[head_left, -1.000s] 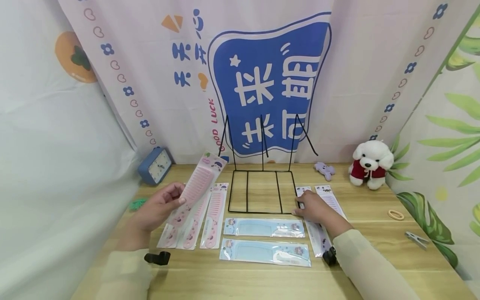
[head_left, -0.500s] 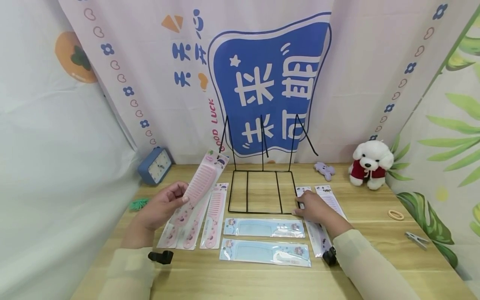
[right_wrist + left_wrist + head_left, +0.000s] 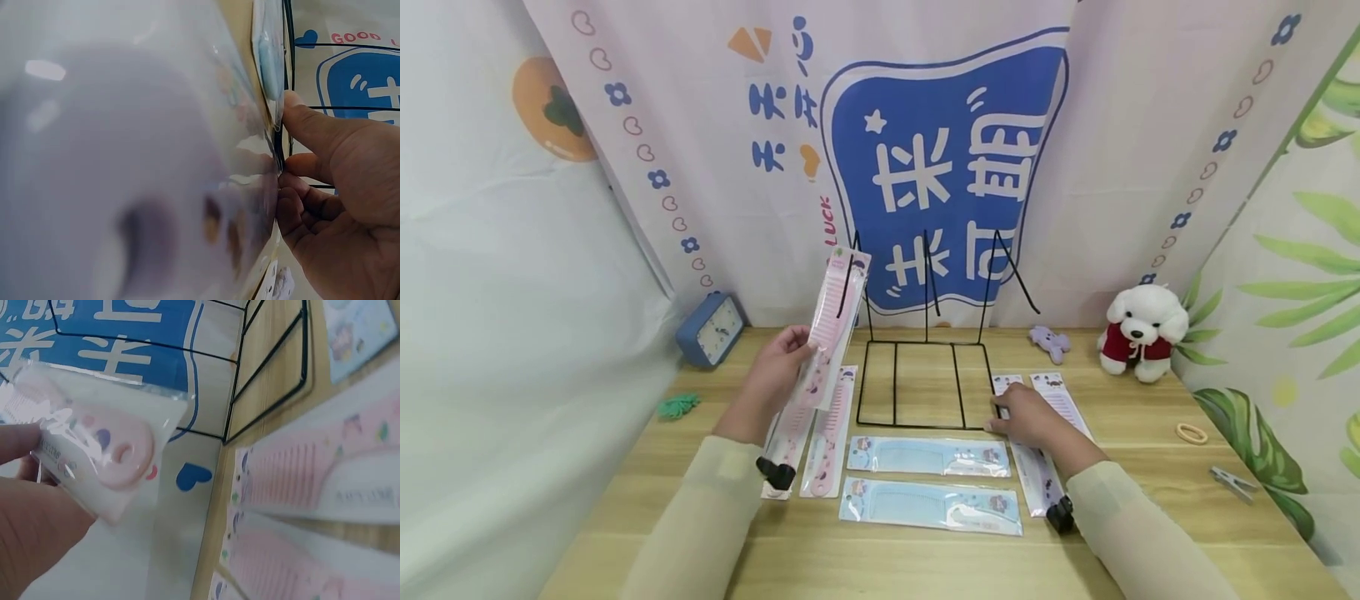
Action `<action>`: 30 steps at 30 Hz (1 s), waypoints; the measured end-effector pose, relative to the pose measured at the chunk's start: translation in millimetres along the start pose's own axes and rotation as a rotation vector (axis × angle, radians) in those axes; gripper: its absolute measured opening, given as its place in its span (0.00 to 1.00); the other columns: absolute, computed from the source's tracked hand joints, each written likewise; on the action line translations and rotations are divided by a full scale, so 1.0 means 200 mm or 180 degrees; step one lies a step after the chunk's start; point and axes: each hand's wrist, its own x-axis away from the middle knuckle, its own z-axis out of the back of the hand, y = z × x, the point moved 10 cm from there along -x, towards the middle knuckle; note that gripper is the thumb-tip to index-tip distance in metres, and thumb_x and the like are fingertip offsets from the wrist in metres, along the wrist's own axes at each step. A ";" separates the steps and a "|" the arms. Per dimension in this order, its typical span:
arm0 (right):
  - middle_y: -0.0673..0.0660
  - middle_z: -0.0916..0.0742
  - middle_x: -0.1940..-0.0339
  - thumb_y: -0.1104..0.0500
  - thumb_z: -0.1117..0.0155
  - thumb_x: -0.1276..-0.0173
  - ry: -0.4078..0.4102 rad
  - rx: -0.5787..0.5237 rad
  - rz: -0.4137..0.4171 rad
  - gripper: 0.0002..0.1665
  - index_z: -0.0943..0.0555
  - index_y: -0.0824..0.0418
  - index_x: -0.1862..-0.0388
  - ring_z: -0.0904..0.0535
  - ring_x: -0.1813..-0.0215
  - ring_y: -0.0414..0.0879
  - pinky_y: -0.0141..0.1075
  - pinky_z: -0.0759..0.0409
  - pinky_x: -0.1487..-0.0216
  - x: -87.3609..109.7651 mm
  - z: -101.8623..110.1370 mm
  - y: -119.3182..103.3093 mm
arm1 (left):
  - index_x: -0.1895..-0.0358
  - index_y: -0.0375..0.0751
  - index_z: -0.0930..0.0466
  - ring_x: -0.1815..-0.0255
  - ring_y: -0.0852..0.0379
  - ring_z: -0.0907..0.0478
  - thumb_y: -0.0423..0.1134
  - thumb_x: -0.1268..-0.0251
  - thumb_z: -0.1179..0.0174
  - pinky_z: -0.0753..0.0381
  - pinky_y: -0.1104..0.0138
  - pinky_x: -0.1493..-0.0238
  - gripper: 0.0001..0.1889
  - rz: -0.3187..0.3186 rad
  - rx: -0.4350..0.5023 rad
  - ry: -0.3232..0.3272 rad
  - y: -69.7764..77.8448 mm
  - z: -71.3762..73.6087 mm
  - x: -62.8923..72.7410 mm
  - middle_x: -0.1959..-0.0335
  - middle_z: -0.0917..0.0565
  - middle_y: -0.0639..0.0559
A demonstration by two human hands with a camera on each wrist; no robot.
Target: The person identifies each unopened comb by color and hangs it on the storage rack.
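Note:
My left hand (image 3: 775, 367) pinches a pink comb in a clear package (image 3: 829, 342) between thumb and fingers, raised at the left side of a black wire display rack (image 3: 925, 342). The rack's left hook runs across the front of the package near its top. In the left wrist view, the comb's rounded handle end (image 3: 140, 456) sticks out past the fingers. My right hand (image 3: 1030, 417) grips the rack's base at its right front corner, thumb and fingertips on the wire. Two packaged pink combs (image 3: 830, 425) lie on the table below the left hand, one partly covered.
Two packaged blue combs (image 3: 928, 457) lie in front of the rack. Packaged purple combs (image 3: 1037, 475) lie under and beside the right arm. Around the table are a blue clock (image 3: 711, 329), green item (image 3: 678, 406), purple toy (image 3: 1049, 342), plush dog (image 3: 1142, 329), wooden ring (image 3: 1191, 432) and clip (image 3: 1232, 481).
My left hand has moved up and to the right with the pink comb, bringing the package's top to the rack's left hook. The right hand stays on the rack.

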 end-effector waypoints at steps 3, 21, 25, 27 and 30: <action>0.73 0.21 0.27 0.49 0.26 0.23 -0.0014 -0.0023 0.0004 0.39 0.23 0.70 0.24 0.27 0.23 0.73 0.65 0.27 0.22 0.00 -0.01 0.00 | 0.34 0.40 0.23 0.49 0.56 0.20 0.35 0.15 0.43 0.16 0.69 0.47 0.13 0.0022 0.0233 0.0061 0.01 -0.04 -0.06 0.45 0.17 0.50; 0.73 0.19 0.29 0.49 0.25 0.24 0.0066 0.0103 0.0133 0.39 0.22 0.71 0.24 0.24 0.25 0.72 0.64 0.25 0.23 0.02 0.01 0.00 | 0.34 0.34 0.22 0.44 0.50 0.22 0.36 0.14 0.43 0.18 0.59 0.36 0.15 0.0086 0.0105 0.0204 -0.04 -0.19 -0.27 0.41 0.19 0.42; 0.73 0.20 0.29 0.49 0.25 0.23 0.0066 0.0122 0.0145 0.38 0.22 0.71 0.25 0.24 0.26 0.72 0.64 0.24 0.24 0.02 0.02 -0.01 | 0.33 0.33 0.22 0.38 0.47 0.23 0.35 0.14 0.44 0.20 0.55 0.29 0.15 -0.0030 -0.0020 0.0217 -0.04 -0.23 -0.32 0.36 0.19 0.39; 0.73 0.20 0.29 0.49 0.25 0.23 0.0054 0.0120 0.0132 0.38 0.22 0.71 0.24 0.24 0.26 0.72 0.64 0.24 0.24 0.01 0.02 -0.01 | 0.33 0.32 0.23 0.36 0.46 0.23 0.35 0.13 0.45 0.20 0.53 0.26 0.16 -0.0069 -0.0086 0.0229 -0.03 -0.25 -0.34 0.35 0.19 0.37; 0.73 0.19 0.29 0.49 0.25 0.23 0.0039 0.0112 0.0110 0.38 0.22 0.70 0.24 0.24 0.26 0.71 0.63 0.24 0.24 0.00 0.01 -0.01 | 0.32 0.32 0.23 0.36 0.45 0.23 0.36 0.13 0.45 0.21 0.52 0.26 0.17 -0.0072 -0.0148 0.0234 -0.04 -0.26 -0.37 0.34 0.20 0.37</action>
